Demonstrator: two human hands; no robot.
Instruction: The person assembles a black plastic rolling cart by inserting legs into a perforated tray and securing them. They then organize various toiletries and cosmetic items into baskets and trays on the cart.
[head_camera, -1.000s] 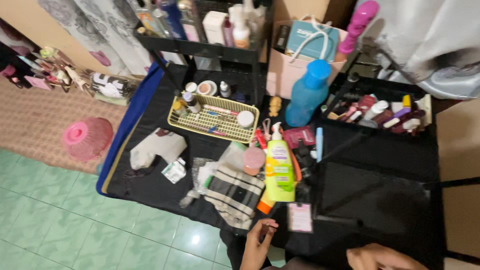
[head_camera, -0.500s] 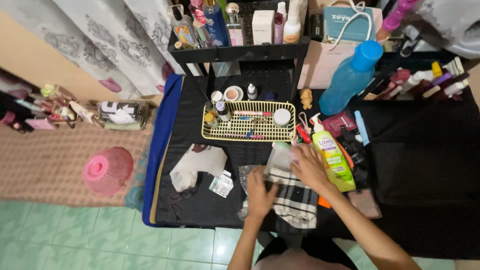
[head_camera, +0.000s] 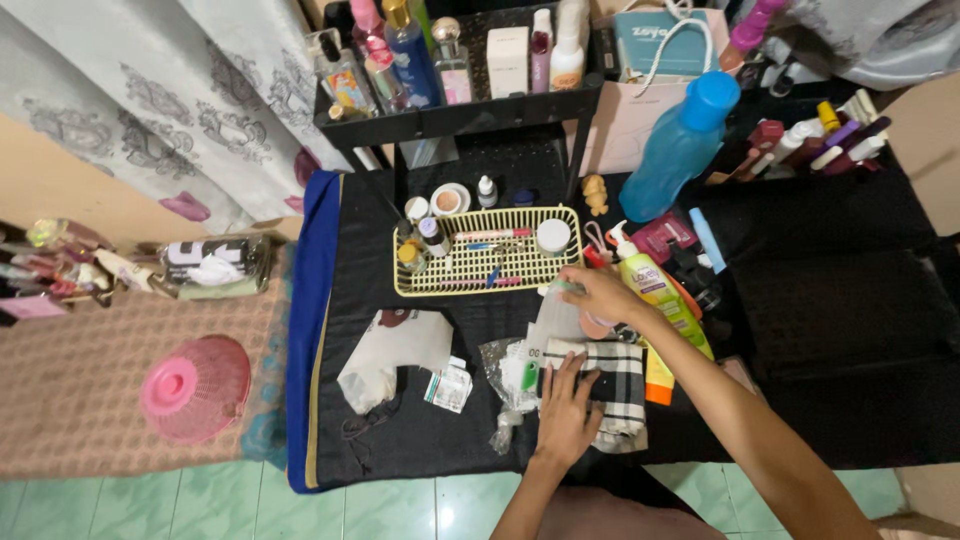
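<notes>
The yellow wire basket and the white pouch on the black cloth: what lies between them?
In the head view, only bare black cloth separates the yellow wire basket from the white pouch.

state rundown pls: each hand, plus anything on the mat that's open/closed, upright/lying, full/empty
left hand: flat, palm down on the checkered cloth
right hand: closed on a clear bottle
checkered cloth: folded, lying flat
blue bottle: capped, tilted
yellow basket: lying flat, holds small items
green lotion bottle: lying down, pump on
pink basket: upside down on the floor
white pouch: lying slack
</notes>
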